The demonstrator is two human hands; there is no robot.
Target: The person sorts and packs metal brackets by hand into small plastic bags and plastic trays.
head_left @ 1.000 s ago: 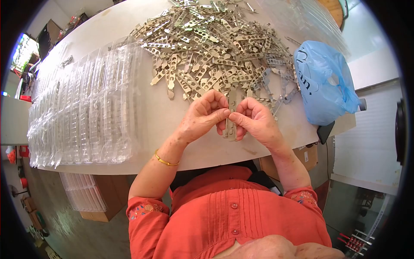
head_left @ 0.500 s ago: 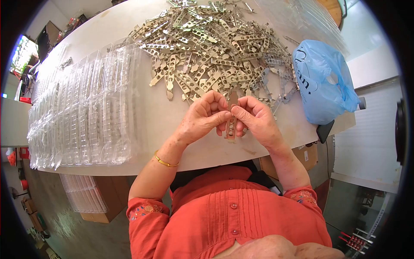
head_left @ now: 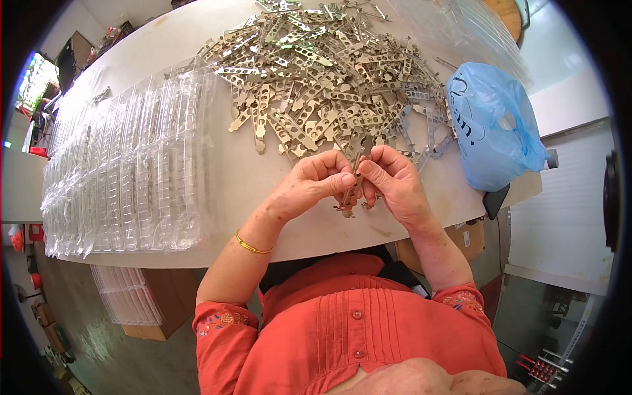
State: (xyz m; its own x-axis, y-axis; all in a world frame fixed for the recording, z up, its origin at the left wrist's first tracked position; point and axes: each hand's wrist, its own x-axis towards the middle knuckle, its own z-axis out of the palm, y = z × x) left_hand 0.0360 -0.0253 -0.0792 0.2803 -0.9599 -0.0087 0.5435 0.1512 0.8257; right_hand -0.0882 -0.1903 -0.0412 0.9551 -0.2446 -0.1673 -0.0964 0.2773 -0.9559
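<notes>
Near the table's front edge, my left hand (head_left: 321, 181) and my right hand (head_left: 395, 183) are close together, both pinching thin metal strips (head_left: 349, 199) with holes. The strips stand roughly lengthwise between the fingers, and their lower ends splay slightly apart. How many strips there are cannot be made out. Just beyond the fingertips lies a large heap of similar perforated metal strips (head_left: 329, 85). A gold bangle (head_left: 253, 244) is round my left wrist.
Clear plastic trays (head_left: 131, 164) are stacked on the left of the table (head_left: 240, 217). A blue plastic bag (head_left: 494, 128) sits at the right, with a dark object (head_left: 496, 200) by it at the edge. More clear plastic (head_left: 461, 33) lies at the back right.
The held strips have tilted and spread, showing their edges where a flat face showed before. My fingers have shifted slightly around them.
</notes>
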